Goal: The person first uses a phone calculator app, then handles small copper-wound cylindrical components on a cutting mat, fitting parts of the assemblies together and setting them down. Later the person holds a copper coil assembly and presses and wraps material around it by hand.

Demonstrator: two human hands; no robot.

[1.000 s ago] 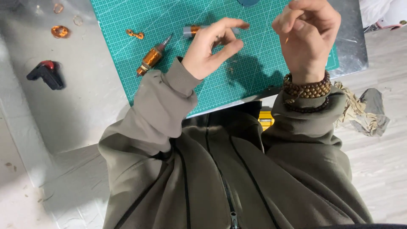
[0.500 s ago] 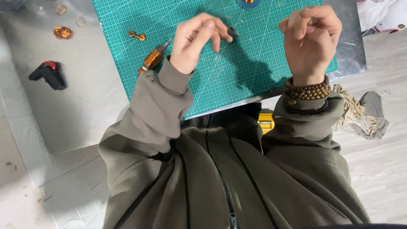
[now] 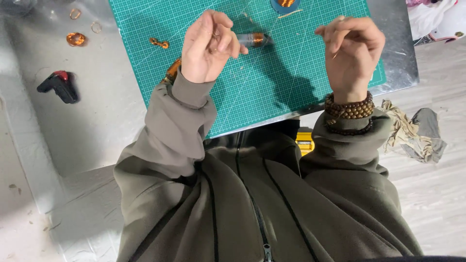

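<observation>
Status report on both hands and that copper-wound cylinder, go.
Left hand raised over green cutting mat, fingers pinched, contents unclear. Right hand raised, pinched, possibly on thin wire. Copper-wound cylinder lies on mat just beyond left fingertips. Nothing in the way.

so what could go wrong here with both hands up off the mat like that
1. The left hand and right hand are raised above the green mat, fingers pinched; whatever fine thing runs between them is too thin to make out and could snap or slip.
2. The small cylinder lies loose right by the left hand and could get knocked and roll.
3. The copper coil sits loose on the mat, easy to brush aside.
</observation>
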